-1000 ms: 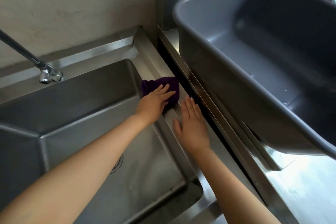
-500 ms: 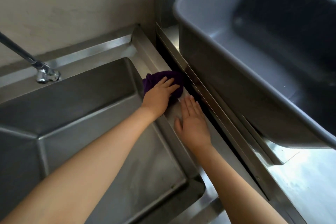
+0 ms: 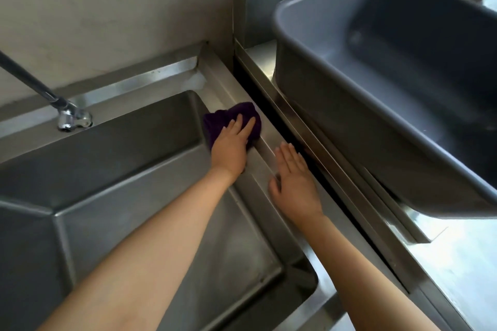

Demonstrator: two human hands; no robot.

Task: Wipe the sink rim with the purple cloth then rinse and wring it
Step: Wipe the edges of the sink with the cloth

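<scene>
Stainless steel runs everywhere under a pale plaster wall (image 3: 107,8): a deep basin (image 3: 129,174) below your arms, a steel counter (image 3: 462,263) off to the right. Your left hand (image 3: 232,148) lies flat, fingers straight, pressing the purple cloth (image 3: 222,121) onto the sink rim (image 3: 228,88); the cloth bunches out past your fingertips towards the back corner. Your right hand (image 3: 294,183) rests palm-down, fingers straight and together, on the same rim, just beside the left and nearer you, holding nothing. Well left of the cloth stands the faucet (image 3: 72,118). Right of both hands, across a dark gap, sits a grey tub (image 3: 336,121).
</scene>
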